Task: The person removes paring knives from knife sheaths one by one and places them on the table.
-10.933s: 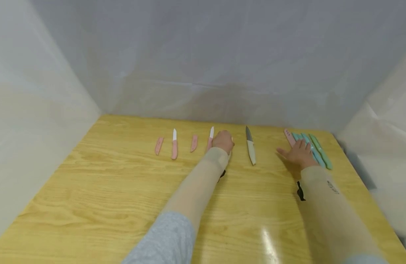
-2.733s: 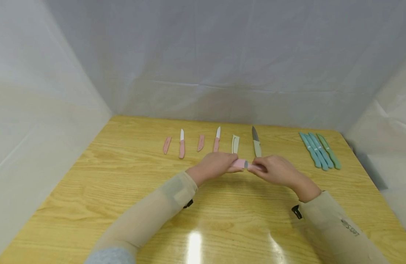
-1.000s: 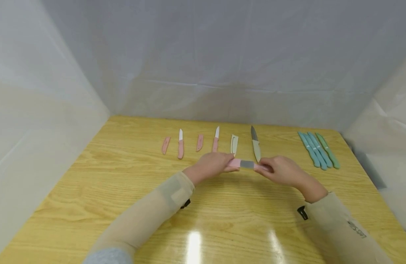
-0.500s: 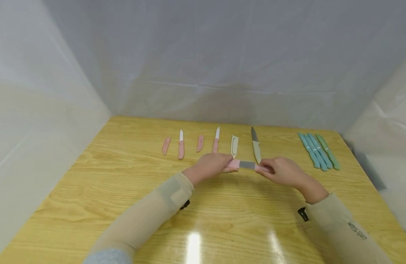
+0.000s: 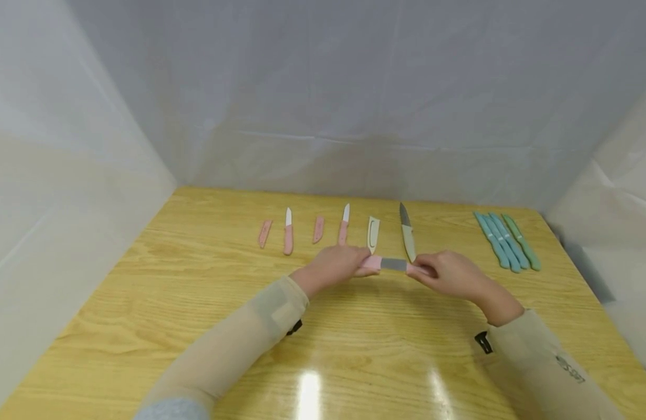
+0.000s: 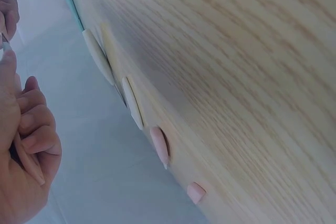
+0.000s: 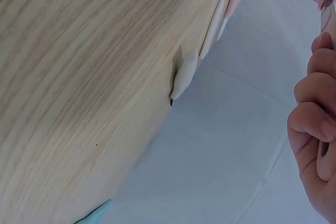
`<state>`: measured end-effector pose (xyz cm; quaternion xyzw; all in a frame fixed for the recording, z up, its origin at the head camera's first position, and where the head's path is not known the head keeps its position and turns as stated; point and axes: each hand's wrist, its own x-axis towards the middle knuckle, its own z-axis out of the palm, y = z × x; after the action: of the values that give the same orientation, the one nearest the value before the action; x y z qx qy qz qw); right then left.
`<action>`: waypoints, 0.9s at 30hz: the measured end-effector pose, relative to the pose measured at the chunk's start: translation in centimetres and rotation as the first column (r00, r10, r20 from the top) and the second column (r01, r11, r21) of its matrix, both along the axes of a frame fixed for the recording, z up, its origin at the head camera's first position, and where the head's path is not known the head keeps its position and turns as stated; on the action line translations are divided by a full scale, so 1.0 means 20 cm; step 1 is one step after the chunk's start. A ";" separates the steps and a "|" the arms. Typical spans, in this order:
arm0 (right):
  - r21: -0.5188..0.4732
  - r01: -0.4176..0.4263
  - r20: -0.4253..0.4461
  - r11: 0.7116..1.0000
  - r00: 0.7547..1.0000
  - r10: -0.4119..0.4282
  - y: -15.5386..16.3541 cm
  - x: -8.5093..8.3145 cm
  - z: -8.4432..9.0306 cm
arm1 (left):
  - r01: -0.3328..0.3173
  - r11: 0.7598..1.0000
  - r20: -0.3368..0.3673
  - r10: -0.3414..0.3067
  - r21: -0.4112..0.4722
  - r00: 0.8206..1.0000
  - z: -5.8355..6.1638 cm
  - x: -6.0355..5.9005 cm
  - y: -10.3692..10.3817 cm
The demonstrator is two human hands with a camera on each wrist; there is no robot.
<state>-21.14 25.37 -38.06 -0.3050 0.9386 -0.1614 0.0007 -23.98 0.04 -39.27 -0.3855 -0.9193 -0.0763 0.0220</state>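
Above table (image 5: 196, 303) centre, both hands are holding a pink knife (image 5: 393, 264) level: left hand (image 5: 335, 265) gripping pink sheath at 9 o'clock, right hand (image 5: 451, 273) gripping handle at 3, w/ grey blade half inside sheath. Beyond, at 12, cream knife (image 5: 408, 236) and cream sheath (image 5: 373, 232) are lying apart, sheath empty.

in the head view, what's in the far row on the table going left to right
pink sheath → pink knife → second pink sheath → second pink knife → cream sheath → cream-handled knife → sheathed blue knives → sheathed green knife
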 end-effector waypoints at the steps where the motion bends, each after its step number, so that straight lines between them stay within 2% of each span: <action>1: 0.000 0.001 -0.001 1.000 1.000 -0.001 0.00 0.00 0.00 | 0.000 1.000 -0.001 0.000 -0.001 1.000 0.00 0.00 0.00; 14: 0.006 -0.001 -0.007 1.000 1.000 0.001 0.01 0.01 0.01 | -0.002 1.000 0.009 0.002 0.003 1.000 0.01 0.01 0.00; 20: 0.017 0.005 -0.005 1.000 1.000 -0.005 0.01 0.01 0.01 | -0.010 1.000 0.027 0.010 0.019 1.000 0.00 -0.01 0.00; 27: 0.029 0.001 -0.008 1.000 1.000 -0.001 0.01 0.00 0.01 | -0.002 1.000 0.012 0.001 0.015 1.000 -0.01 -0.01 0.00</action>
<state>-21.20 25.65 -37.86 -0.3052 0.9409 -0.1467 0.0013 -24.28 0.10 -39.44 -0.3841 -0.9191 -0.0855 0.0196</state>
